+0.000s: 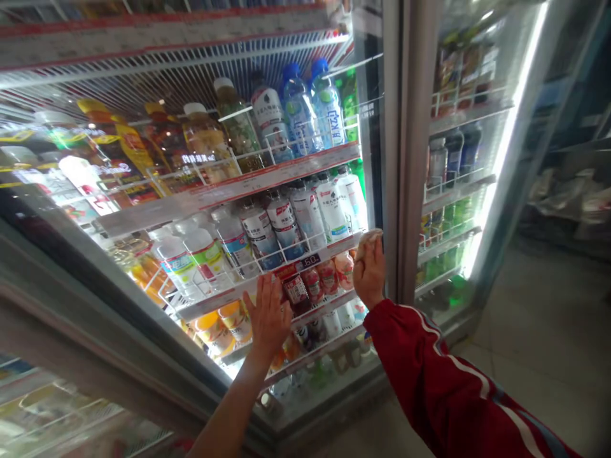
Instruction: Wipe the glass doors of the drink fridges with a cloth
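Observation:
I stand at a lit drinks fridge. My left hand [268, 313], on a bare forearm, is open with its fingers stretched flat. It lies against the front of a wire shelf [229, 294], beside a dark bottle with a red label [296, 291]. My right hand [369, 270], in a red sleeve with white stripes, is closed at the right end of the same shelf. A pale rounded thing [371, 236] shows above its fingers; I cannot make out what it is. Pink-labelled small bottles [329, 275] stand between the two hands.
White-capped bottles [286, 222] fill the shelf above, with blue-capped bottles [312, 108] and tea bottles [205, 137] higher up. A glass door [71, 191] angles across the left. A grey post [403, 159] divides off a second fridge [458, 159] on the right. A tiled floor [548, 331] lies beyond.

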Tool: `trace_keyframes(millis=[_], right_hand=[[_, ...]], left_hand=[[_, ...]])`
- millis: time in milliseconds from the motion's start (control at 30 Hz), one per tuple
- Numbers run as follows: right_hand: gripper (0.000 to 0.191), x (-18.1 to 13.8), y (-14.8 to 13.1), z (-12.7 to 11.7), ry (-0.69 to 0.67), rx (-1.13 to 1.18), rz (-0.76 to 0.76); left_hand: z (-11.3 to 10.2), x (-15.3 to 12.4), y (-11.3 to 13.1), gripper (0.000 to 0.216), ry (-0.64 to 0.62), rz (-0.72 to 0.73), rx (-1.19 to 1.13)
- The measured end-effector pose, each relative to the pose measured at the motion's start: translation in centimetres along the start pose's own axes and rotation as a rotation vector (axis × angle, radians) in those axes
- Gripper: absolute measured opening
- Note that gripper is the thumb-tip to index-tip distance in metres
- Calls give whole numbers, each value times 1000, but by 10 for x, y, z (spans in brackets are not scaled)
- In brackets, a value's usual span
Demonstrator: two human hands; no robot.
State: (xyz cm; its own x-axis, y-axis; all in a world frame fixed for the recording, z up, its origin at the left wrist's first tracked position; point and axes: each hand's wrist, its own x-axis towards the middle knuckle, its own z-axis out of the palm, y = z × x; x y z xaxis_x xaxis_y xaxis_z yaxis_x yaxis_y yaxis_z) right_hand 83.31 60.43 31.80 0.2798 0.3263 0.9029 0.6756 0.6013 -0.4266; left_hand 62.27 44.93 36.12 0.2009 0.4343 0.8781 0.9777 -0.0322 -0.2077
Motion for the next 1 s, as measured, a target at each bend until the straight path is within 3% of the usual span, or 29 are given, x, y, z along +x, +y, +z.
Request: trace_keyframes(millis=[133, 333, 400, 500, 633, 700, 833, 1000], right_hand=[[55, 12, 0, 3, 8, -3, 58], [56, -20, -74, 2, -123, 177, -238], [53, -27, -87, 2, -176, 196, -310], [47, -20, -78, 3, -168, 153, -313], [47, 8, -52, 8, 5, 49, -123], [49, 16, -55, 10, 36, 40, -70], [54, 3, -108, 16, -16, 93, -129], [54, -32, -189, 21, -180, 166, -355]], left_hand=[[-7, 0, -9, 68, 41, -1, 56], [-12, -1, -11, 67, 42, -41, 71], [-14, -2, -16, 68, 43, -57, 77], [-21, -3, -28, 70, 60, -58, 101], [-33, -4, -49, 70, 74, -81, 121], [-39, -5, -60, 70, 85, -91, 118], [-48, -6, -80, 72, 123, -74, 123], [-55, -7, -96, 70, 113, -46, 114]])
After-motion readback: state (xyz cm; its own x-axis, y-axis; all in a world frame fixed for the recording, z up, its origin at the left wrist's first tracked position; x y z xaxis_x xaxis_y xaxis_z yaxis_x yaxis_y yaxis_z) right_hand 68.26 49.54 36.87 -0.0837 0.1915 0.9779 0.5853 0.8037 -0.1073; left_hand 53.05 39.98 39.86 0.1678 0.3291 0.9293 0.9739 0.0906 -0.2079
